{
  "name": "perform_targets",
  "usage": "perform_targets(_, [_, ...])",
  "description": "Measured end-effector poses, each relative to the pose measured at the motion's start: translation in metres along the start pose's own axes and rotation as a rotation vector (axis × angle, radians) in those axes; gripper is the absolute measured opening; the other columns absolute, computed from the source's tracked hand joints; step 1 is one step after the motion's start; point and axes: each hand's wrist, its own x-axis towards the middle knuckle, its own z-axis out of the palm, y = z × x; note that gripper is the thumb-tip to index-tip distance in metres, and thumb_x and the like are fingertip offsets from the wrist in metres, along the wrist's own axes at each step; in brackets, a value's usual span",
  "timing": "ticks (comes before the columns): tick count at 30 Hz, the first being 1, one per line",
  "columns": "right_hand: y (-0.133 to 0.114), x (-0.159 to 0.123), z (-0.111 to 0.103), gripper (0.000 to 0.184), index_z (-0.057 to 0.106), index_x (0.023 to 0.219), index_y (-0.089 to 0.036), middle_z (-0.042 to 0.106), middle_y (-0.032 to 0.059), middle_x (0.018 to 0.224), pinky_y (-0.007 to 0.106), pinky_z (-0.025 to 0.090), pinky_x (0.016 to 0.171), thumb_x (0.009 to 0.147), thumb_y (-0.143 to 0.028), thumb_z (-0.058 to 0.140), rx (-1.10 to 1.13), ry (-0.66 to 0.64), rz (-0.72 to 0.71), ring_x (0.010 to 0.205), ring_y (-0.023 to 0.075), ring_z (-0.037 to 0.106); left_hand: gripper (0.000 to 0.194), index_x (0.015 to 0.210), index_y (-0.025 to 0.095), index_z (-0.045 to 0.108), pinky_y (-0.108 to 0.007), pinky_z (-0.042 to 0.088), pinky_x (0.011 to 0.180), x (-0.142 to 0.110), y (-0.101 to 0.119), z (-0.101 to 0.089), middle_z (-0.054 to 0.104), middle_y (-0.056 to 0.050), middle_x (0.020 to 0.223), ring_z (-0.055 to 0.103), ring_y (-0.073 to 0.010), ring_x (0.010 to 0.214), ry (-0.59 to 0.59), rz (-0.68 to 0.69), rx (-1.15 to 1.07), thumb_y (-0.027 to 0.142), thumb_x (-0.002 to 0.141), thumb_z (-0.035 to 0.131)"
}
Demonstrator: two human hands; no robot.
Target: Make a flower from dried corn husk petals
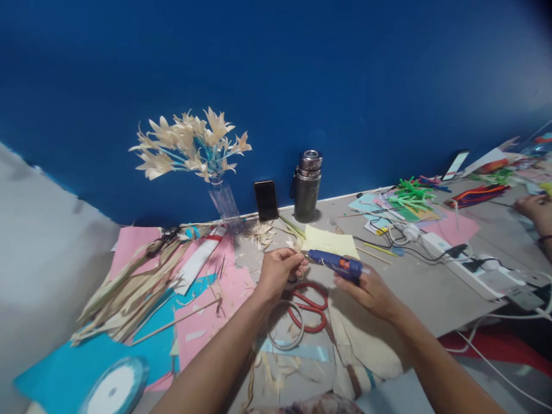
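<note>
My right hand [373, 290] is wrapped round the grip of a blue hot glue gun [330, 260], its nozzle pointing left. Just at the nozzle, the fingers of my left hand [280, 269] are pinched together. Whatever they hold is too small and too hidden to name. Below my hands lies a pair of scissors with red handles [313, 305]. A pale ring [276, 344], perhaps a tape roll, sits beside them, partly behind my left forearm. A beige cloth [362, 339] is spread under my right forearm.
Pale handmade flowers [190, 141] stand in a clear bottle [224, 201] at the back. A phone [266, 200] and a flask [307, 187] lean or stand by the wall. Dried husks [142, 282] lie left; a power strip [461, 264] with cords lies right. Another person's hand [535, 210] shows far right.
</note>
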Motion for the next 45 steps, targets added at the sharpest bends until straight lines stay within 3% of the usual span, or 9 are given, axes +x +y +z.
perform_targets(18, [-0.001, 0.001, 0.001, 0.036, 0.065, 0.082, -0.018, 0.069, 0.0097, 0.083, 0.033, 0.049, 0.066, 0.094, -0.047, 0.049, -0.052, 0.014, 0.0, 0.072, 0.0221, 0.063, 0.026, 0.066, 0.01, 0.071, -0.019, 0.04, 0.047, 0.003, -0.004, -0.003, 0.068, -0.007, 0.059, 0.055, -0.0087, 0.047, -0.013, -0.023, -0.021, 0.034, 0.071, 0.078])
perform_targets(27, [0.003, -0.003, -0.005, 0.029, 0.068, 0.087, -0.019, 0.071, 0.0068, 0.081, 0.031, 0.049, 0.067, 0.094, -0.041, 0.051, 0.005, 0.09, -0.009, 0.074, 0.0217, 0.066, 0.029, 0.065, 0.009, 0.069, -0.02, 0.039, 0.047, 0.004, -0.004, -0.009, 0.066, -0.006, 0.059, 0.053, -0.0077, 0.046, -0.011, -0.077, -0.101, 0.036, 0.068, 0.08])
perform_targets(32, [0.022, 0.004, -0.005, 0.032, 0.064, 0.093, -0.018, 0.068, 0.0089, 0.086, 0.031, 0.043, 0.064, 0.093, -0.048, 0.051, -0.372, 0.126, 0.197, 0.076, 0.024, 0.064, 0.03, 0.066, 0.009, 0.068, -0.02, 0.042, 0.051, -0.01, 0.005, -0.024, 0.069, -0.007, 0.065, 0.054, -0.0071, 0.049, 0.006, -0.09, -0.139, 0.035, 0.067, 0.083])
perform_targets(35, [0.036, 0.01, 0.003, 0.03, 0.063, 0.093, -0.018, 0.067, 0.0109, 0.088, 0.03, 0.036, 0.058, 0.094, -0.045, 0.051, -0.594, 0.019, 0.311, 0.077, 0.0249, 0.064, 0.028, 0.066, 0.009, 0.068, -0.019, 0.041, 0.05, -0.022, 0.01, -0.037, 0.067, -0.006, 0.063, 0.055, -0.0077, 0.051, 0.034, -0.066, -0.157, 0.033, 0.068, 0.083])
perform_targets(39, [0.048, 0.011, 0.015, 0.033, 0.062, 0.094, -0.015, 0.066, 0.0141, 0.091, 0.03, 0.033, 0.057, 0.094, -0.047, 0.051, -0.683, -0.08, 0.389, 0.08, 0.0266, 0.064, 0.027, 0.069, 0.01, 0.067, -0.019, 0.042, 0.051, -0.032, 0.012, -0.051, 0.067, -0.004, 0.063, 0.056, -0.0079, 0.052, 0.056, -0.047, -0.237, 0.03, 0.065, 0.085])
perform_targets(42, [0.041, 0.009, 0.014, 0.029, 0.063, 0.105, -0.016, 0.066, 0.0148, 0.093, 0.032, 0.037, 0.063, 0.087, -0.039, 0.063, -0.688, -0.124, 0.333, 0.084, 0.029, 0.063, 0.028, 0.07, 0.011, 0.067, -0.019, 0.043, 0.052, -0.035, 0.01, -0.059, 0.068, -0.004, 0.063, 0.059, -0.0086, 0.051, 0.031, -0.053, -0.259, 0.03, 0.065, 0.086])
perform_targets(44, [0.025, 0.013, 0.011, 0.03, 0.065, 0.109, -0.017, 0.067, 0.0156, 0.095, 0.035, 0.04, 0.069, 0.082, -0.029, 0.069, -0.664, -0.089, 0.224, 0.088, 0.0309, 0.061, 0.03, 0.071, 0.01, 0.067, -0.02, 0.045, 0.052, -0.036, 0.009, -0.061, 0.069, -0.005, 0.063, 0.06, -0.0094, 0.051, -0.009, -0.069, -0.261, 0.031, 0.064, 0.087])
perform_targets(45, [0.014, 0.016, 0.01, 0.021, 0.067, 0.103, -0.018, 0.067, 0.015, 0.095, 0.037, 0.042, 0.073, 0.084, -0.027, 0.066, -0.586, -0.053, 0.156, 0.09, 0.0303, 0.061, 0.031, 0.071, 0.01, 0.068, -0.021, 0.046, 0.052, -0.036, 0.009, -0.061, 0.069, -0.005, 0.062, 0.06, -0.0097, 0.05, -0.031, -0.078, -0.268, 0.031, 0.063, 0.088])
